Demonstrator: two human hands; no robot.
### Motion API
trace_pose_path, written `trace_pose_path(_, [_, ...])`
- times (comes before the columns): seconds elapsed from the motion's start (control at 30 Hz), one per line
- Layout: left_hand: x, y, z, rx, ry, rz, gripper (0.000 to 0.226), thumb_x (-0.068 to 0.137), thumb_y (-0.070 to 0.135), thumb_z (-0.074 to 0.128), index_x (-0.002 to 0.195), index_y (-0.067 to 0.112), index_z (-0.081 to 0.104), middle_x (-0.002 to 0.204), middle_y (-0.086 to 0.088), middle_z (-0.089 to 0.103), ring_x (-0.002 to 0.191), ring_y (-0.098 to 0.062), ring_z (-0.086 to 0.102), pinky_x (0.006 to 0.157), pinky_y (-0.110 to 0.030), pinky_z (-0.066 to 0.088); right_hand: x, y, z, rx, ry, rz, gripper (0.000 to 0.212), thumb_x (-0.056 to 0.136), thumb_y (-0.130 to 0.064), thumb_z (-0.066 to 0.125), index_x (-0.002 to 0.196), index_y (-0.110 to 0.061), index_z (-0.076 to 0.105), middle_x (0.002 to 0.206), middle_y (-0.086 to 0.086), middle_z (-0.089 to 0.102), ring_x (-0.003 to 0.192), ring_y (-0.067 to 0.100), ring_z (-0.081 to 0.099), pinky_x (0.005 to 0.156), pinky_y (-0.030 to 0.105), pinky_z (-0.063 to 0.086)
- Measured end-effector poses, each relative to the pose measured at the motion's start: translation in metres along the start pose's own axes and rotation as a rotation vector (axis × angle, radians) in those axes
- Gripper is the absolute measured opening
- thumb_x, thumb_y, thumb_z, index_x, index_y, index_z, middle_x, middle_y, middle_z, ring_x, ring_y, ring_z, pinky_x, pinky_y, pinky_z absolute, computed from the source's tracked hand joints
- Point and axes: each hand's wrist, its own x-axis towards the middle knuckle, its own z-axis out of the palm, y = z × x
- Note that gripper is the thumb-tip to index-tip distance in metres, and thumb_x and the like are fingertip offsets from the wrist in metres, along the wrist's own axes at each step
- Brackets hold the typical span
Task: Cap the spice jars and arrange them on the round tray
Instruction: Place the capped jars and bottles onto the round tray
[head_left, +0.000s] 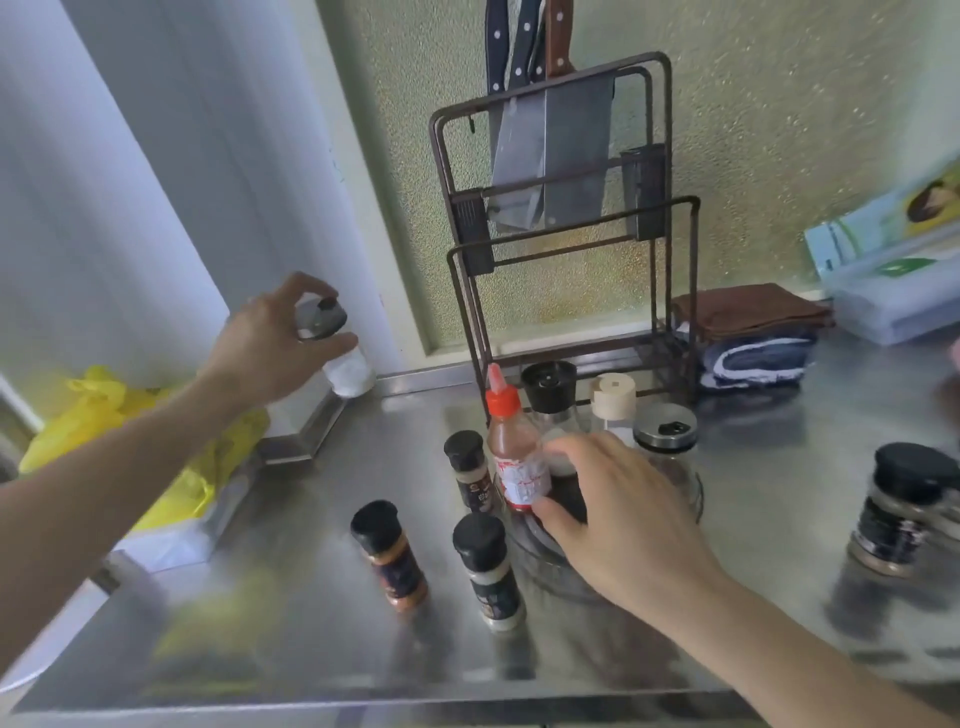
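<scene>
My left hand (270, 348) grips the metal lid of a glass jar of white powder (343, 358), held in the air at the left above the counter's raised edge. My right hand (618, 509) reaches over the round dark tray (535, 545), fingers spread, touching a red-capped sauce bottle (514, 457). On the tray behind it stand a black-topped grinder (549, 387), a beige-capped jar (614, 400) and a metal-lidded glass jar (666, 431). Three black-capped spice jars stand on the counter left of the tray: (467, 467), (389, 553), (488, 569). Another black-capped jar (898, 506) stands far right.
A metal rack (561, 234) holding cleavers and knives stands at the back against the wall. Folded brown and blue cloths (748, 332) lie to its right, with boxes (893, 260) beyond. A yellow plastic bag (130, 415) sits off the counter's left side.
</scene>
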Motion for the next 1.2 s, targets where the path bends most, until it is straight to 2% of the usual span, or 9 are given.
trace_pose_path(0.13, [-0.049, 0.061, -0.050, -0.088, -0.015, 0.110, 0.045, 0.079, 0.052, 0.082, 0.116, 0.050, 0.057, 0.096, 0.013, 0.071, 0.083, -0.008, 0.071, 0.073, -0.029, 0.050, -0.003, -0.002, -0.009, 0.123, 0.037, 0.022, 0.053, 0.085, -0.055, 0.071, 0.130, -0.033, 0.051, 0.124, -0.013, 0.061, 0.110, 0.012, 0.061, 0.080, 0.027, 0.043])
trace_pose_path(0.2, [-0.074, 0.091, -0.059, -0.144, -0.085, 0.162, 0.050, 0.075, 0.053, 0.084, 0.116, 0.050, 0.056, 0.096, 0.017, 0.069, 0.080, 0.004, 0.070, 0.074, -0.025, 0.053, -0.004, -0.004, -0.014, 0.232, 0.047, 0.015, 0.058, 0.080, -0.059, 0.073, 0.128, -0.036, 0.051, 0.121, -0.021, 0.062, 0.109, 0.007, 0.060, 0.086, 0.031, 0.049])
trace_pose_path(0.3, [-0.100, 0.124, -0.049, -0.211, -0.182, 0.219, 0.055, 0.072, 0.053, 0.088, 0.117, 0.043, 0.058, 0.100, 0.013, 0.071, 0.088, -0.011, 0.074, 0.086, -0.040, 0.061, -0.007, -0.009, -0.024, 0.405, 0.074, -0.026, 0.060, 0.074, -0.063, 0.075, 0.126, -0.044, 0.051, 0.106, -0.038, 0.060, 0.103, -0.011, 0.059, 0.089, 0.029, 0.055])
trace_pose_path(0.37, [-0.111, 0.140, -0.035, -0.205, -0.233, 0.234, 0.059, 0.073, 0.055, 0.087, 0.121, 0.037, 0.058, 0.103, 0.009, 0.071, 0.093, -0.017, 0.072, 0.089, -0.044, 0.060, -0.010, -0.011, -0.029, 0.446, 0.086, -0.042, 0.062, 0.074, -0.063, 0.076, 0.127, -0.045, 0.051, 0.109, -0.035, 0.063, 0.104, -0.014, 0.059, 0.089, 0.026, 0.056])
trace_pose_path(0.5, [-0.125, 0.158, -0.007, -0.194, -0.299, 0.253, 0.066, 0.076, 0.056, 0.084, 0.129, 0.028, 0.056, 0.106, 0.006, 0.073, 0.093, -0.017, 0.071, 0.090, -0.042, 0.060, -0.010, -0.004, -0.033, 0.422, 0.082, 0.008, 0.047, 0.078, -0.053, 0.080, 0.117, -0.036, 0.059, 0.108, -0.023, 0.069, 0.103, -0.002, 0.064, 0.088, 0.034, 0.057])
trace_pose_path(0.63, [-0.123, 0.152, 0.002, -0.215, -0.317, 0.219, 0.076, 0.076, 0.060, 0.083, 0.137, 0.028, 0.053, 0.109, 0.012, 0.073, 0.096, -0.010, 0.072, 0.089, -0.032, 0.059, -0.008, 0.003, -0.020, 0.333, 0.040, 0.117, 0.045, 0.078, -0.045, 0.084, 0.110, -0.023, 0.060, 0.104, -0.006, 0.071, 0.100, 0.016, 0.067, 0.087, 0.040, 0.055])
trace_pose_path(0.83, [-0.111, 0.111, -0.002, -0.220, -0.150, 0.157, 0.053, 0.081, 0.070, 0.069, 0.116, 0.031, 0.066, 0.098, 0.016, 0.073, 0.084, 0.002, 0.069, 0.080, -0.029, 0.059, -0.009, 0.012, 0.021, 0.330, -0.052, 0.191, 0.042, 0.078, -0.038, 0.085, 0.107, -0.025, 0.058, 0.103, -0.009, 0.067, 0.096, 0.013, 0.064, 0.076, 0.027, 0.047])
trace_pose_path(1.03, [-0.118, 0.080, 0.007, -0.114, -0.197, 0.205, 0.028, 0.091, 0.057, 0.067, 0.095, 0.031, 0.076, 0.093, 0.019, 0.073, 0.089, 0.002, 0.068, 0.089, -0.038, 0.060, -0.008, 0.013, 0.040, 0.282, -0.038, 0.193, 0.040, 0.073, -0.038, 0.087, 0.088, -0.031, 0.050, 0.090, -0.013, 0.057, 0.084, 0.013, 0.059, 0.067, 0.024, 0.039])
trace_pose_path(1.2, [-0.135, 0.074, 0.012, -0.103, -0.384, 0.321, 0.060, 0.068, 0.082, 0.071, 0.115, 0.044, 0.066, 0.104, 0.026, 0.070, 0.101, 0.006, 0.064, 0.092, -0.031, 0.056, -0.008, 0.014, 0.040, 0.271, -0.069, 0.180, 0.041, 0.077, -0.041, 0.085, 0.105, -0.027, 0.059, 0.105, -0.011, 0.071, 0.100, 0.013, 0.068, 0.084, 0.029, 0.056])
